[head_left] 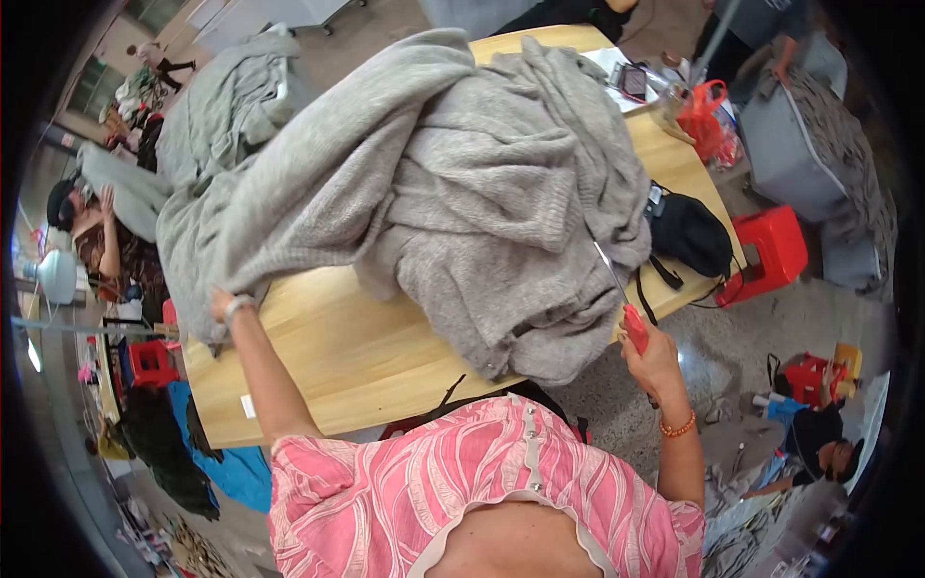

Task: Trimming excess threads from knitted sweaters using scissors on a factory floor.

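A large heap of grey knit fabric is piled on the pale wooden table in front of me. A long fold of it stretches to the left, where my left hand grips its edge near the table's left side; the fingers are partly hidden by the knit. My right hand is closed around red-handled scissors at the table's near right edge. Their thin metal blade points up and away, lying against the right side of the heap.
A black cap rests at the table's right edge, with a red stool beyond. Red plastic bag sits at the far right corner. Grey bins hold more fabric at right. Other people sit at far left and lower right.
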